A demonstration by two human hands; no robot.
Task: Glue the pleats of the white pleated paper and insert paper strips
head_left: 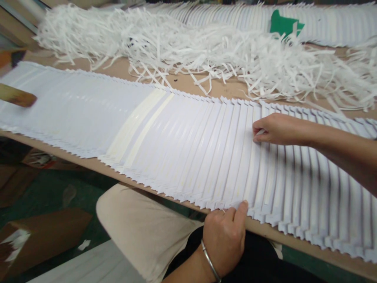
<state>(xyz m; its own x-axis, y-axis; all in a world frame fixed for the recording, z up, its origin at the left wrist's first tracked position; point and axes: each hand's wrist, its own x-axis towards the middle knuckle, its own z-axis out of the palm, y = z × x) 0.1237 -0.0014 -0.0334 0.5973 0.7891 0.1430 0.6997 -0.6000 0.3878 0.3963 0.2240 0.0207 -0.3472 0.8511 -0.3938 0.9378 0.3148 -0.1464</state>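
A long row of overlapping white sheets [88, 110] runs from the left edge to the lower right of the frame, smooth at left, crossed by two cream bands left of centre, and ridged toward the right. At lower centre the left hand [225, 236] rests with bent fingers, the index fingertip on the sheets' near edge; its thumb is hidden, so I cannot tell whether it pinches. Right of centre, the right hand [272, 129] pinches a thin white strip [260, 133] between thumb and fingers above the ridges.

The sheets' zigzag near edge follows the table's [118, 177] front edge; bare brown tabletop shows behind the row. A wooden stick [17, 95] reaches over the sheets at left. Loose strips [188, 43] heap across the top, with a green scrap [284, 24] at upper right.
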